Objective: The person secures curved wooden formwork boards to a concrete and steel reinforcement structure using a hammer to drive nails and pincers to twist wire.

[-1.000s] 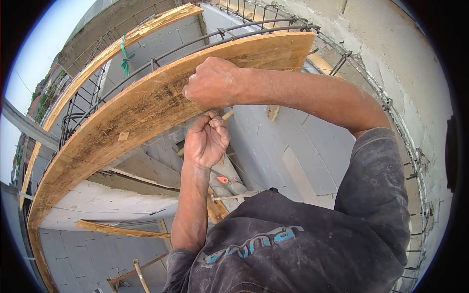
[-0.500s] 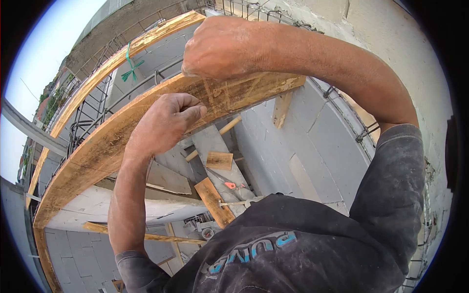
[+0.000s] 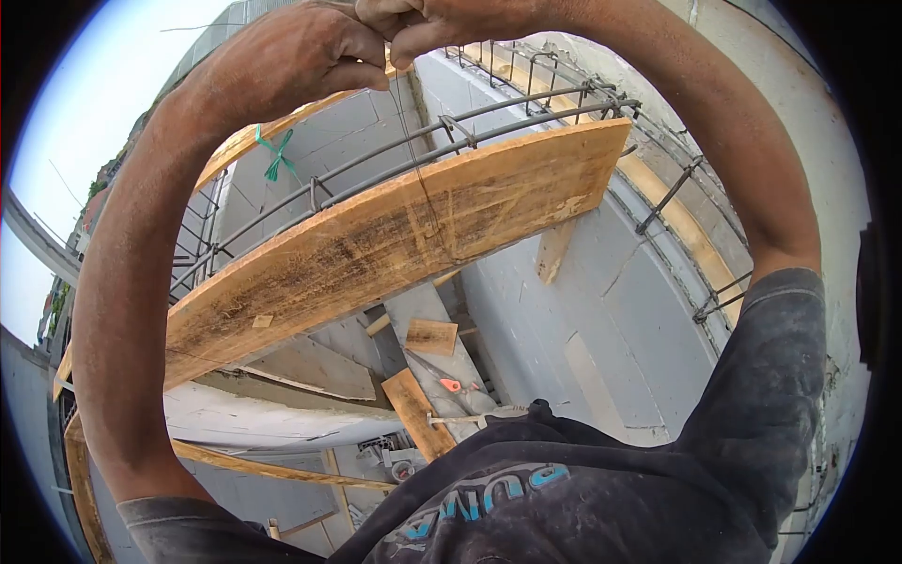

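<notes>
My left hand (image 3: 324, 52) and my right hand (image 3: 423, 23) meet at the top edge of the view, above the rebar, fingers pinched closed. From between them thin tie wire (image 3: 411, 141) runs down over the rebar and across the face of a wooden formwork board (image 3: 348, 254). Both hands appear to grip this wire; its upper part is hidden by the fingers. The long board stands on edge alongside the steel bars (image 3: 357, 191). A loose wire end (image 3: 193, 28) sticks out to the left of my left hand.
Green string (image 3: 274, 155) is tied around a farther wooden plank. Below lie small wood pieces (image 3: 432, 336) and a tool with an orange part (image 3: 451, 384). Grey block walls (image 3: 573, 320) drop away beneath the board. More rebar (image 3: 667, 197) runs along the right wall.
Both hands have risen from the board to the top edge and come together. The wire now shows stretched between them and the board. The view has shifted slightly.
</notes>
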A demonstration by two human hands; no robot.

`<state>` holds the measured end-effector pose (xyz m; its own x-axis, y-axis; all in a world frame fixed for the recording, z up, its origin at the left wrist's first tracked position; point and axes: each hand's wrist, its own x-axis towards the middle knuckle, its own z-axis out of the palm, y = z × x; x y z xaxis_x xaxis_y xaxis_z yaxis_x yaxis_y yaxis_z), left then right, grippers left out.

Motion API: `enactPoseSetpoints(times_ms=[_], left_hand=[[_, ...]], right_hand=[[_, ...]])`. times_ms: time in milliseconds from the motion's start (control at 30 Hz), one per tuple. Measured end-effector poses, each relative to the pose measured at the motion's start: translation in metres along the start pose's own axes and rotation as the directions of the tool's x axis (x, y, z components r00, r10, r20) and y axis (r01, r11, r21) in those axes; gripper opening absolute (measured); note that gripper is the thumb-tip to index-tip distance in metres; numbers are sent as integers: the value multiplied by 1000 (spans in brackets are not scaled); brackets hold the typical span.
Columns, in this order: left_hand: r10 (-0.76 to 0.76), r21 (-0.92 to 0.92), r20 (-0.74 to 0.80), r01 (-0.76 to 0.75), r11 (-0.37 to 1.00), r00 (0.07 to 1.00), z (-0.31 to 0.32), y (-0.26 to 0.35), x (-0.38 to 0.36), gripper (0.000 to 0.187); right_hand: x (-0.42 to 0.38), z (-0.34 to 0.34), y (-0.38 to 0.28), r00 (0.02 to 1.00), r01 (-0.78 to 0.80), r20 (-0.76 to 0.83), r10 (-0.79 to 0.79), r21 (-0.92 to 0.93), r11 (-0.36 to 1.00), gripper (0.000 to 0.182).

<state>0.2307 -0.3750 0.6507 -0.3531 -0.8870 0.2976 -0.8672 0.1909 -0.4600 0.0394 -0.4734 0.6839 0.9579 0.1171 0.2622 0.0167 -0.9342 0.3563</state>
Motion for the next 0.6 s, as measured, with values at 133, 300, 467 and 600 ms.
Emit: enactPoseSetpoints(times_ms=[133,300,467,600], left_hand=[[52,-92,-104,-62,994,993,43,-36,19,30],[-45,-193,9,45,980,999,92,-63,31,37],[-63,-331,37,72,941,997,143,-84,42,34],[-52,-365,127,95,926,991,160,-85,47,37]], right_hand=[[19,50,48,989,78,-139,-56,162,984,23],[35,126,73,984,-69,-139,111,276,959,21],[51,180,85,986,90,-166,-15,450,888,25],[57,200,93,996,86,-41,-76,538,839,29]])
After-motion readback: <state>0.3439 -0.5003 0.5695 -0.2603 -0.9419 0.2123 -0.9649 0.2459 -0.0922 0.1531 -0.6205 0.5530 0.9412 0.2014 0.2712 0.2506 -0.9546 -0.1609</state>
